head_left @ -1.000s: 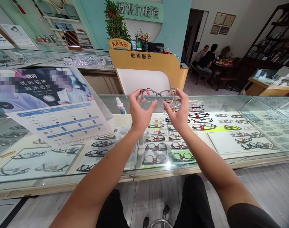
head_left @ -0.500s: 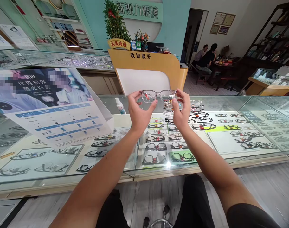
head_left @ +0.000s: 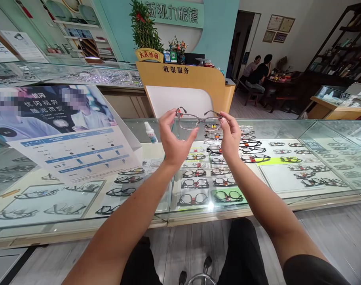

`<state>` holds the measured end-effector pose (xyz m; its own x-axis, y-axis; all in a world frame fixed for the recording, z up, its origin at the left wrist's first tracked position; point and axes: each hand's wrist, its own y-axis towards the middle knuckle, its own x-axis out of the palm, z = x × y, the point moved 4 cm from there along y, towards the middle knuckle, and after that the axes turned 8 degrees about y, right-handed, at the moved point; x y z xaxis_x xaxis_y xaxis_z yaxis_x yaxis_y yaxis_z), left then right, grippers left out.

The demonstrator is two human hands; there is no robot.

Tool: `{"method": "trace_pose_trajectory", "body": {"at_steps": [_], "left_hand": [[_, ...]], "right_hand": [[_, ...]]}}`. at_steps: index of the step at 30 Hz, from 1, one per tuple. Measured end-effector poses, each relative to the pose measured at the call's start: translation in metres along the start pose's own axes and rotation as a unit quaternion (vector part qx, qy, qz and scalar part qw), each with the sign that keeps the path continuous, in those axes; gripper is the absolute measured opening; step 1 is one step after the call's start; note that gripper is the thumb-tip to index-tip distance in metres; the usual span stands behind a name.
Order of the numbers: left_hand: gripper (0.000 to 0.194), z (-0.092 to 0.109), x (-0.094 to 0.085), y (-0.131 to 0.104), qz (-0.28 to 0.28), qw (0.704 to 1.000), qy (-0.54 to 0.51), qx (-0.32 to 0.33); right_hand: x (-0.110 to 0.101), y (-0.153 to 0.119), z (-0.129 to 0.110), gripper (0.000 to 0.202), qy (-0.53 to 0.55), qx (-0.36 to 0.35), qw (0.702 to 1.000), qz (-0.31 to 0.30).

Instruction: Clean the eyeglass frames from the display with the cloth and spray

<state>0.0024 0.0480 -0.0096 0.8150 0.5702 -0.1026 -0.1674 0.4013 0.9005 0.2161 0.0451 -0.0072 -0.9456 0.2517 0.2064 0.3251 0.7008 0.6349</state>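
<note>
Both of my hands hold a pair of clear-framed eyeglasses [head_left: 189, 122] up above the glass counter. My left hand [head_left: 173, 138] grips the left side of the frame, its thumb reaching toward the lower rim. On the other side, my right hand [head_left: 230, 134] pinches the frame near the right hinge. The temple arms rise behind the front and bend inward, and a small red mark shows near the left hinge. Beneath my hands, rows of eyeglasses [head_left: 195, 183] lie inside the glass display counter [head_left: 162, 215].
A white spray bottle [head_left: 151, 132] stands on the counter left of my hands. Farther left is a large printed sign [head_left: 88, 146]. Beyond the counter stands a wooden cashier desk [head_left: 186, 81] with a plant [head_left: 146, 31]. Two people [head_left: 259, 73] sit at the back right.
The eyeglasses have tilted, so the temple arms now show above the front. My right hand has shifted slightly right, and its thumb has moved up off the lower rim.
</note>
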Motion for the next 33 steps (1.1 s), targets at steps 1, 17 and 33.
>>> {"method": "trace_pose_trajectory", "body": {"at_steps": [1,17,33], "left_hand": [[0.082,0.000,0.000,0.000,-0.001,1.000,0.003,-0.002],[0.079,-0.019,0.012,-0.002,-0.074,0.993,-0.061,-0.071],[0.078,-0.023,0.015,-0.003,-0.104,0.990,-0.052,-0.081]], "right_hand": [[0.000,0.001,0.001,0.041,0.003,0.004,1.000,-0.004],[0.003,0.002,0.003,0.045,0.068,0.071,0.994,-0.054],[-0.001,0.006,0.015,0.033,0.070,0.089,0.992,-0.058]]}}
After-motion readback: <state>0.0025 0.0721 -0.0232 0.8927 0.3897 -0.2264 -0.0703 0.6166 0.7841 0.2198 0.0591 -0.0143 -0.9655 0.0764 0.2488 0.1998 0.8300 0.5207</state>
